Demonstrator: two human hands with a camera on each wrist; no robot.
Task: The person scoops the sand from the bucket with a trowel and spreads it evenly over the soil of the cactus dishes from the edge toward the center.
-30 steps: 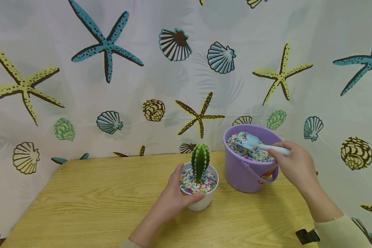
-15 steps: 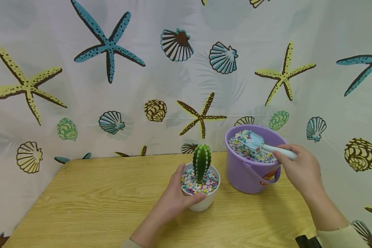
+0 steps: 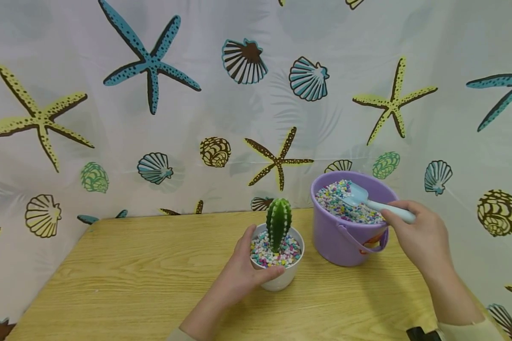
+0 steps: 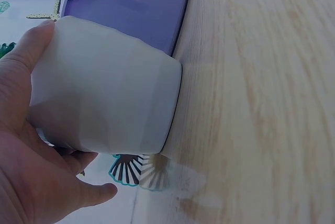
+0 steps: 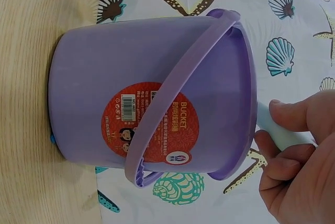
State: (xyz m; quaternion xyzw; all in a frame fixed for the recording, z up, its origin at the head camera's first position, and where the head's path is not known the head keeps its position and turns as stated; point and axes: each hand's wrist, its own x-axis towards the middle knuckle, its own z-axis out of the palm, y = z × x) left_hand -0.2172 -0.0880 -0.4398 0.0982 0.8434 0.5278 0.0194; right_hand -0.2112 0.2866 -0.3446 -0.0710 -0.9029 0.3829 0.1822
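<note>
A green cactus (image 3: pixel 278 222) stands upright in a white pot (image 3: pixel 281 280) filled with small multicoloured pebbles (image 3: pixel 262 251). My left hand (image 3: pixel 244 273) grips the pot's near left side, thumb across the front near the rim. To the right is a purple bucket (image 3: pixel 337 241) partly filled with the same kind of pebbles (image 3: pixel 334 199). My right hand (image 3: pixel 424 234) holds a light blue toy shovel (image 3: pixel 392 209) by its handle over the bucket's right rim. The shovel's blade lies on the pebbles. In the right wrist view, curled fingers wrap the shovel handle (image 5: pixel 280 130).
Both containers stand on a wooden table (image 3: pixel 145 279), the bucket close to the back edge. Its handle (image 5: pixel 180 77) hangs down the near side over a red label (image 5: pixel 112 124). A curtain (image 3: pixel 187 109) printed with starfish and shells hangs behind.
My right hand and the shovel have shifted right, the blade drawing back across the pebbles in the bucket. My left hand keeps its grip on the pot.
</note>
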